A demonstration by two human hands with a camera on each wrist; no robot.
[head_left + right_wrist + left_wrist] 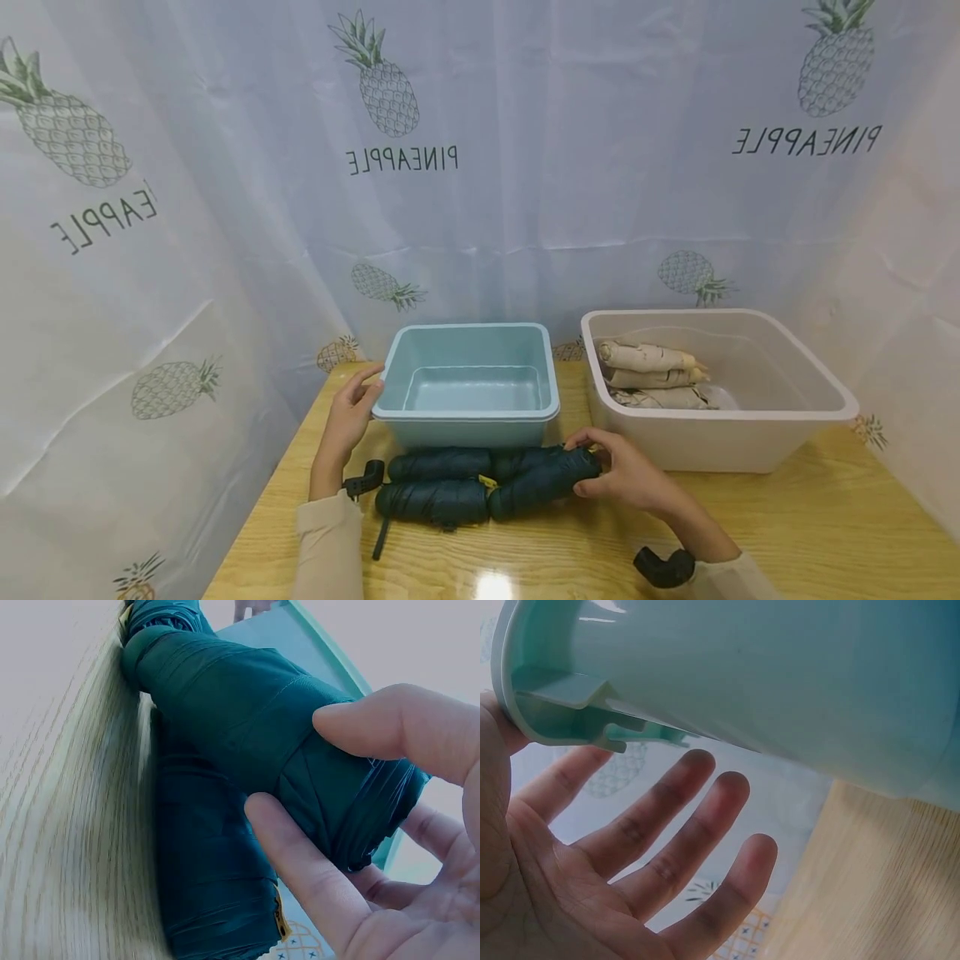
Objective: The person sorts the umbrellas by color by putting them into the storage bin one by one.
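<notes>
Four rolled umbrellas (433,502), all dark green, sit just in front of the blue tub (461,433) on a wooden table (570,550). Ahead of the blue tub's right corner, my right hand (626,471) grips the end of the nearer right-hand umbrella (543,483), thumb on one face and fingers (307,855) on another, likely because a pinch across the roll holds slick cloth without loosening its folds. It lies aslant beside the rear right-hand umbrella (519,460), its gripped end seemingly raised off the table, its other end just right of the blue tub's middle; such a tilt probably comes from holding a long bundle at one end only.

At the blue tub's left side, my left hand (352,412) rests its thumb against the rim, the other fingers spread and loosely extended outside the wall, not curled round it; a light touch, I judge, is enough to steady a tub standing flat. The left pair runs along the blue tub's front wall, perhaps because that wall gives round rolls a backstop. To the right of the blue tub stands a white tub (705,442), beige bundles (651,358) piled at its left inner wall, which probably props them. Behind the blue tub hangs a pineapple-print curtain (525,208).
</notes>
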